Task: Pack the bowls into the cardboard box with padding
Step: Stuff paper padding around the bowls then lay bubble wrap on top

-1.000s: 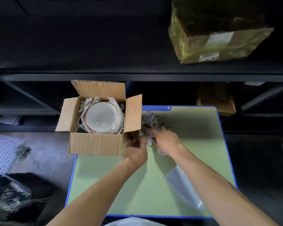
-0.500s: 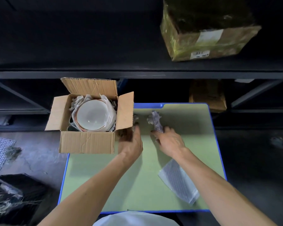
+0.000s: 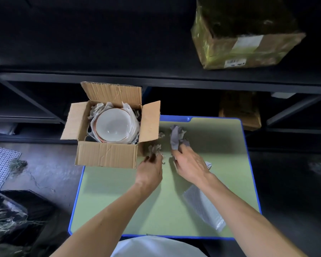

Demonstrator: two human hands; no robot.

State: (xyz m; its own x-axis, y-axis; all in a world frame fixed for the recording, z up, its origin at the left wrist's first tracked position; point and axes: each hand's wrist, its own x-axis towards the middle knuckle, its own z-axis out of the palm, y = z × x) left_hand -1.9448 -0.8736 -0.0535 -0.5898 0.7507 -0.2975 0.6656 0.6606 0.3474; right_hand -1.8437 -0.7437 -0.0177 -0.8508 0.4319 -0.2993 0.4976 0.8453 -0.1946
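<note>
Cardboard box point(image 3: 107, 154), just one, sits open on the far left corner of the green table point(image 3: 156, 210), with all four flaps up. Inside it is one white bowl point(image 3: 112, 127) with an orange rim. More rims peek out under it, but I cannot count them. White paper padding point(image 3: 132, 112) is tucked all around the bowl.

Two hands are out over the table, just to the right of the box. The left hand point(image 3: 152, 169) pinches one small brown paper scrap point(image 3: 155, 149) in its curled fingers, right beside the box's near corner. The right hand point(image 3: 190, 164) grips the low end of one crumpled grey paper point(image 3: 176, 135), which rests on the table. One tiny bit of paper point(image 3: 161, 134) lies between the box and the grey paper.

One bubble wrap sheet point(image 3: 204, 210) lies flat on the table under the right arm.

Two more boxes sit on the dark shelves behind: one shiny taped box point(image 3: 245, 43) up high and one brown box point(image 3: 239, 112) lower down.
</note>
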